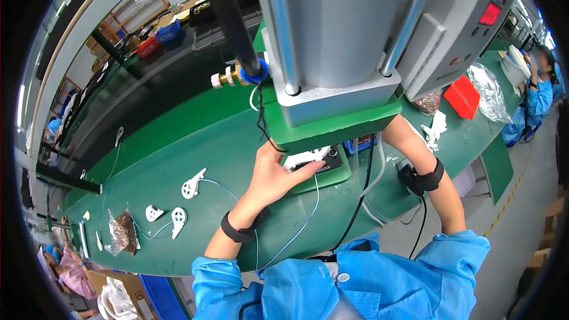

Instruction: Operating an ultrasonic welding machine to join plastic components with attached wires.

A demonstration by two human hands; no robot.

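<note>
My left hand (271, 173) reaches under the green plate (338, 127) of a grey press. Its thumb lies stretched over a black fixture (308, 166) on a green base (332, 179), and the other fingertips are partly hidden by the plate. A white plastic part (308, 157) sits in the fixture beside the thumb; a thin blue-white cable (309, 219) runs from there toward me. My right forearm (419, 154) goes up behind the press's right side, so the fingers of that hand are hidden. Both wrists wear black straps.
White wheel-shaped parts (191, 188) with cables lie left on the green table (225, 142), near a bag of small brown pieces (123, 232). A red bin (462, 97) and clear plastic (491, 92) are at right. Hoses hang beside the fixture. A co-worker (539, 95) sits far right.
</note>
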